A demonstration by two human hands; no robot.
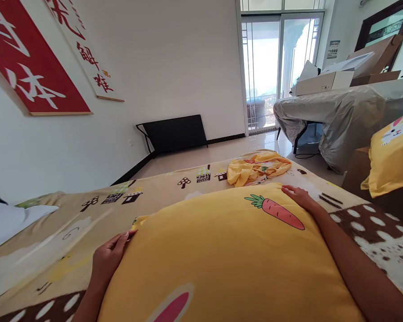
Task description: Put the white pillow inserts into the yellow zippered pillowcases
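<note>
Us w/ puffy yellow carrot-print cloth pillow (228, 250).
L hand (111, 256) pinches L edge; R hand (299, 197) on far corner, can't tell grip.

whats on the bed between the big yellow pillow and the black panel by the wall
Patterned blanket, with no loose object on it, then a strip of shiny floor before the panel. The head view shows this beyond the pillow.

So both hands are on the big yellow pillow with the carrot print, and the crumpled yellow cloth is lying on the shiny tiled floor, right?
Not quite: the crumpled yellow cloth lies on the patterned beige bedspread, as the head view shows.
</note>
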